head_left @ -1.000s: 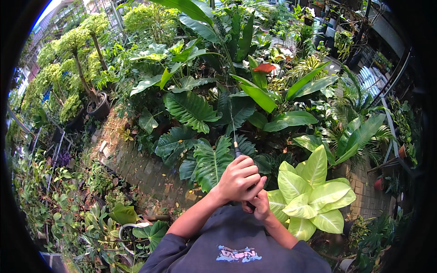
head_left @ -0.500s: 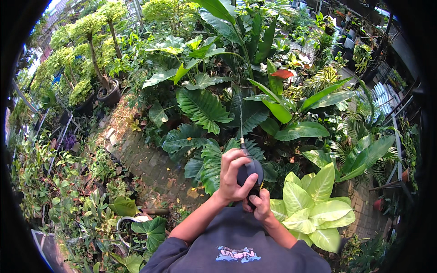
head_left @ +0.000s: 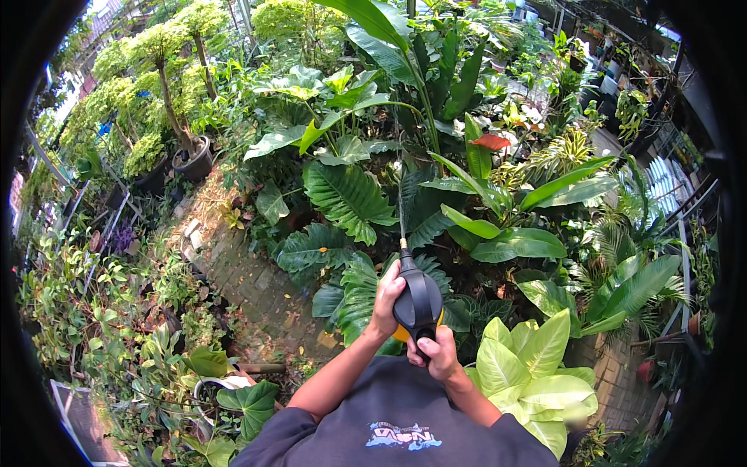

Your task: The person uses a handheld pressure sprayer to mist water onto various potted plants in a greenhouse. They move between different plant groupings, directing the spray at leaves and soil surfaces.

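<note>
In front of my chest I hold a hand pump sprayer (head_left: 420, 300) with a black head, a brass-coloured nozzle tip and a yellow body partly showing underneath. A thin jet of water (head_left: 401, 187) leaves the nozzle toward the large dark green leaves ahead. My left hand (head_left: 386, 300) is wrapped round the left side of the sprayer, its fingertips hidden beneath. Close to my body, my right hand (head_left: 437, 352) is closed round the black knob at the near end. Broad ribbed leaves (head_left: 348, 198) spread just beyond the nozzle.
A pale yellow-green plant (head_left: 537, 373) stands right beside my right forearm. To the left runs a brick path (head_left: 261, 272) with fallen leaves. A white pot (head_left: 204, 397) sits lower left, a dark pot (head_left: 194, 162) upper left. A red flower (head_left: 490, 142) rises ahead right.
My left hand has shifted from over the top of the sprayer to its left side, uncovering the black head. The nozzle has swung slightly left; the water jet continues.
</note>
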Motion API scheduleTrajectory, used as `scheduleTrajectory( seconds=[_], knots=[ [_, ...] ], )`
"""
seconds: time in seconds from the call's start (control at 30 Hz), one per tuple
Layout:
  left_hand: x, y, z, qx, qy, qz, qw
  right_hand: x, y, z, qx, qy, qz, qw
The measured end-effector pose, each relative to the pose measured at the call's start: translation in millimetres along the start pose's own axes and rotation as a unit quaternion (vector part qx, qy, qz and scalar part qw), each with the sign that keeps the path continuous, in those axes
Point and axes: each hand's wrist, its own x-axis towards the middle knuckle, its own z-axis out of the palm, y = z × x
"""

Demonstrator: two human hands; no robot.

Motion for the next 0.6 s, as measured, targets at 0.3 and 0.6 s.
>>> scheduleTrajectory(
  seconds=[0.3,0.6],
  knots=[
    [29,-8,0,-0.004,0.033,0.023,0.999,26,-8,-28,-0.066,-0.05,0.013,0.997],
    [50,7,-18,0.037,0.023,0.026,0.999,54,10,-19,0.011,-0.011,-0.011,1.0]
  ],
)
